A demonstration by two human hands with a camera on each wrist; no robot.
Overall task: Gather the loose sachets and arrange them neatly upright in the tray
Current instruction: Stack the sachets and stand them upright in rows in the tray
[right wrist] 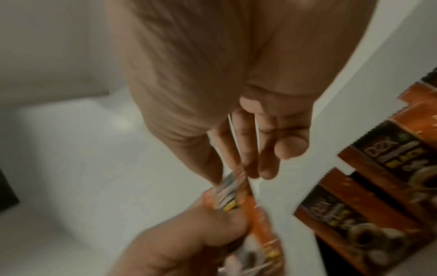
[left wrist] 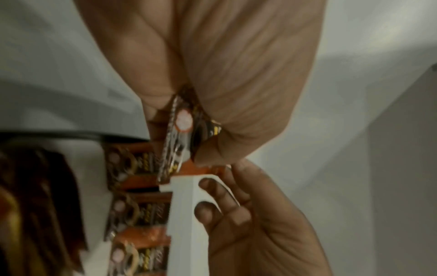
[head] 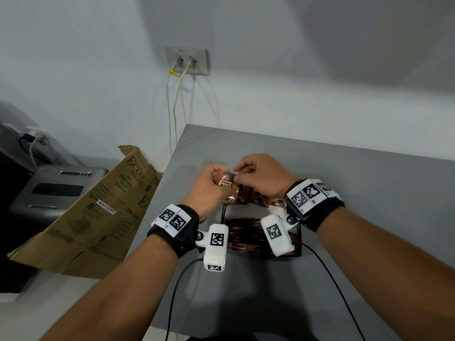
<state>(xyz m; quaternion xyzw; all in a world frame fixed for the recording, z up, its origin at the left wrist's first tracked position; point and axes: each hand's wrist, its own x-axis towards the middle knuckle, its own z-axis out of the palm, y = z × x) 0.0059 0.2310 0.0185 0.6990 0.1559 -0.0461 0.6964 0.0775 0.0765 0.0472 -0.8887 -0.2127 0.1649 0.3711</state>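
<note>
light: dim, soft, overhead | shadows: soft on wall, table | wrist views: motion-blurred, unfocused | head view: edges bowed

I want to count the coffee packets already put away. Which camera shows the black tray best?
The head view: the whole black tray sits below both wrists, packets inside, though the wrist cameras cover some. The left wrist view shows only a blurred dark edge. The right wrist view shows no tray clearly, only loose sachets on the table.

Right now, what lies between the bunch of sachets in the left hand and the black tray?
In the head view, loose sachets lie flat on the grey table, between the held bunch in the left hand and the tray.
</note>
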